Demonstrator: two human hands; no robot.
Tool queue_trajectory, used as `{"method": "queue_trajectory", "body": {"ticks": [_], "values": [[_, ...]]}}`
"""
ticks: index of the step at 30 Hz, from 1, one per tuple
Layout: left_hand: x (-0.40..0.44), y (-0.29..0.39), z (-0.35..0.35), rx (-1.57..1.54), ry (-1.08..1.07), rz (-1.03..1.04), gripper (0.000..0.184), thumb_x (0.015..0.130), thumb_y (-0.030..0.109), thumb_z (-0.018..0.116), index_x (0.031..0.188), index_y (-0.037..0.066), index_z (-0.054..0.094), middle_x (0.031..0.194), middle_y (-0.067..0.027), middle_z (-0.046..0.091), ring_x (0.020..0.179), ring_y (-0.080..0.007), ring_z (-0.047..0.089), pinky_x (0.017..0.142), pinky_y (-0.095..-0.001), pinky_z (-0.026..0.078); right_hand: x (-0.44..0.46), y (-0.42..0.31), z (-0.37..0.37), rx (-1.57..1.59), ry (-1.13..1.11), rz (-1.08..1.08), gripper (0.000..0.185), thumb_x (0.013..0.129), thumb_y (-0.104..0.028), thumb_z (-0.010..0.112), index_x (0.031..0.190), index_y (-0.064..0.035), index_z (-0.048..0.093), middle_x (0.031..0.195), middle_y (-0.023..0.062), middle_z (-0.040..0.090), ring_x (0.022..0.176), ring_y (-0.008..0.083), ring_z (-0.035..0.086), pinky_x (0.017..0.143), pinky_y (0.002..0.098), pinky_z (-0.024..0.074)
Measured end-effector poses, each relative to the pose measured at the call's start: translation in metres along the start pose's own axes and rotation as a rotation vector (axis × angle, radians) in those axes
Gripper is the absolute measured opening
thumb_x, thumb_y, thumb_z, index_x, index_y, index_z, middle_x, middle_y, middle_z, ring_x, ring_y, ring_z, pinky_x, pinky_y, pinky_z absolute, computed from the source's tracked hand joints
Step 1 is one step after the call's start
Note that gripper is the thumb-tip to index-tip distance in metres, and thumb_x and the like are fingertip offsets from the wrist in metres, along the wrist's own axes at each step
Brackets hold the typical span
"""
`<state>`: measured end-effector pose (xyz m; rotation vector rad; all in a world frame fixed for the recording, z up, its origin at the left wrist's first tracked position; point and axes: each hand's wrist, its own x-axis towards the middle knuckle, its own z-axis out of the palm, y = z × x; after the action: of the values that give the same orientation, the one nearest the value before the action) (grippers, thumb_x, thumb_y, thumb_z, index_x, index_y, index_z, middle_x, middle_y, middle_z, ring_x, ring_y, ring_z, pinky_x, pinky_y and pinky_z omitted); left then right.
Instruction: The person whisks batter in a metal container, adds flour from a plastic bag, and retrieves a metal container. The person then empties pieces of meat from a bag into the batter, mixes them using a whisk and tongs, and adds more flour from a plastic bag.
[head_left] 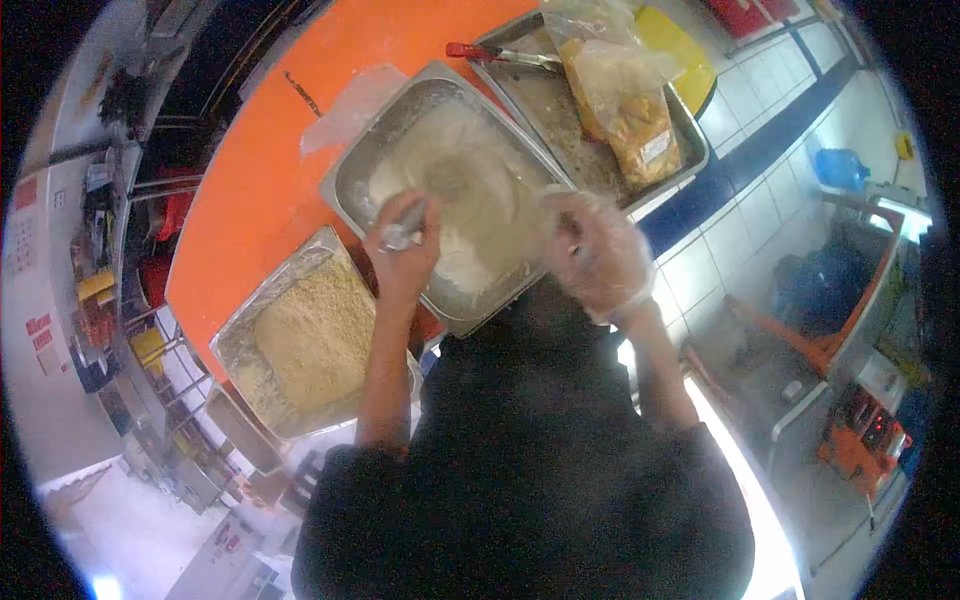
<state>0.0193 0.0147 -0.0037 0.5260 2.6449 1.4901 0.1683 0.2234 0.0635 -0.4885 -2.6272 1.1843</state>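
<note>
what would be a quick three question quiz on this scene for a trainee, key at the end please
1. True or false: the bag rests on the tray.
2. Which hand is nearer the crumbs? a) left b) right
3. Fill in the colour: the tool across the tray's edge has a ___ handle.

Key: 1. True. 2. a, the left hand. 3. Red.

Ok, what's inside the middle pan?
Pale powder. Whatever lies beneath it in the pan is covered, and the left hand hides part of one side.
</note>
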Motion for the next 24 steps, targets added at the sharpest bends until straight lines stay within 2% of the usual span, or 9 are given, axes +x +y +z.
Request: {"method": "queue_trajectory", "body": {"ticks": [3, 6, 8, 9, 11, 13, 15, 17, 24], "values": [[-0.015, 0.005, 0.006, 0.068, -0.047, 0.239, 0.028, 0.077, 0.012, 0.080, 0.098, 0.000, 0.065, 0.098, -0.0157, 0.067, 0.090, -0.0274, 0.068, 0.079, -0.0349, 0.054, 0.018, -0.037, 0.034, 0.046, 0.064, -0.210, 0.042, 0.079, -0.028, 0.075, 0.113, -0.0075, 0.062, 0.103, 0.0139, 0.067, 0.095, 0.0321, 0.066, 0.084, 0.0395, 0.0529], [-0.021, -0.003, 0.004, -0.424, -0.259, -0.056, 0.045, 0.066, 0.015, 0.085, 0.103, 0.001, 0.064, 0.108, -0.0182, 0.064, 0.099, -0.0337, 0.065, 0.085, -0.0385, 0.052, 0.028, -0.044, 0.066, 0.086, 0.118, -0.337, 0.043, 0.076, -0.026, 0.077, 0.111, -0.0071, 0.061, 0.105, 0.0134, 0.067, 0.097, 0.0329, 0.065, 0.084, 0.0394, 0.0533], [-0.004, 0.019, -0.012, 0.274, -0.466, 0.337, 0.056, 0.060, 0.016, 0.086, 0.108, 0.002, 0.061, 0.110, -0.0181, 0.061, 0.100, -0.0354, 0.063, 0.084, -0.0405, 0.051, 0.031, -0.033, 0.081, 0.114, 0.133, -0.398, 0.042, 0.076, -0.023, 0.078, 0.111, -0.0071, 0.061, 0.104, 0.0131, 0.067, 0.097, 0.0330, 0.066, 0.083, 0.0394, 0.0535], [0.004, 0.031, -0.026, 0.180, -0.424, 0.437, 0.055, 0.063, 0.015, 0.083, 0.112, 0.004, 0.059, 0.104, -0.0149, 0.061, 0.094, -0.0329, 0.064, 0.081, -0.0393, 0.052, 0.033, -0.028, 0.083, 0.188, 0.167, -0.402, 0.041, 0.075, -0.019, 0.078, 0.110, -0.0067, 0.061, 0.103, 0.0136, 0.067, 0.094, 0.0330, 0.066, 0.081, 0.0381, 0.0537], [0.016, 0.014, -0.045, 0.028, -0.176, 0.133, 0.053, 0.068, 0.016, 0.081, 0.114, 0.002, 0.058, 0.104, -0.0125, 0.061, 0.093, -0.0303, 0.064, 0.081, -0.0379, 0.052, 0.027, -0.012, 0.087, 0.260, 0.204, -0.400, 0.039, 0.075, -0.016, 0.079, 0.109, -0.0063, 0.062, 0.101, 0.0140, 0.067, 0.091, 0.0330, 0.066, 0.079, 0.0369, 0.0538], [0.056, -0.028, -0.073, 0.333, 0.251, 0.139, 0.056, 0.073, 0.019, 0.081, 0.118, 0.000, 0.054, 0.106, -0.0121, 0.060, 0.097, -0.0279, 0.062, 0.082, -0.0372, 0.052, 0.020, 0.007, 0.085, 0.251, 0.185, -0.092, 0.031, 0.081, -0.011, 0.076, 0.108, -0.0050, 0.063, 0.095, 0.0110, 0.068, 0.083, 0.0250, 0.067, 0.077, 0.0315, 0.0528], [0.100, -0.041, -0.086, 0.345, 0.367, 0.233, 0.056, 0.080, 0.022, 0.078, 0.124, 0.000, 0.053, 0.120, -0.0156, 0.059, 0.102, -0.0263, 0.063, 0.087, -0.0365, 0.052, 0.021, 0.005, 0.071, 0.299, 0.227, -0.007, 0.025, 0.084, -0.011, 0.073, 0.105, -0.0038, 0.064, 0.092, 0.0090, 0.068, 0.081, 0.0202, 0.065, 0.075, 0.0294, 0.0518], [0.131, -0.065, -0.092, 0.306, 0.161, 0.125, 0.062, 0.082, 0.029, 0.079, 0.129, 0.000, 0.050, 0.129, -0.0168, 0.055, 0.105, -0.0272, 0.063, 0.091, -0.0359, 0.051, 0.023, 0.004, 0.064, 0.495, 0.291, 0.069, 0.016, 0.090, -0.011, 0.068, 0.101, -0.0009, 0.064, 0.088, 0.0048, 0.068, 0.082, 0.0096, 0.062, 0.073, 0.0259, 0.0499], [0.137, -0.082, -0.066, 0.031, -0.057, -0.036, 0.068, 0.080, 0.030, 0.078, 0.133, 0.000, 0.049, 0.128, -0.0187, 0.058, 0.119, -0.0288, 0.057, 0.092, -0.0398, 0.051, 0.015, 0.019, 0.053, 0.541, 0.294, 0.200, 0.020, 0.093, -0.013, 0.066, 0.108, 0.0003, 0.065, 0.094, 0.0031, 0.066, 0.085, 0.0108, 0.061, 0.075, 0.0250, 0.0494]]}}
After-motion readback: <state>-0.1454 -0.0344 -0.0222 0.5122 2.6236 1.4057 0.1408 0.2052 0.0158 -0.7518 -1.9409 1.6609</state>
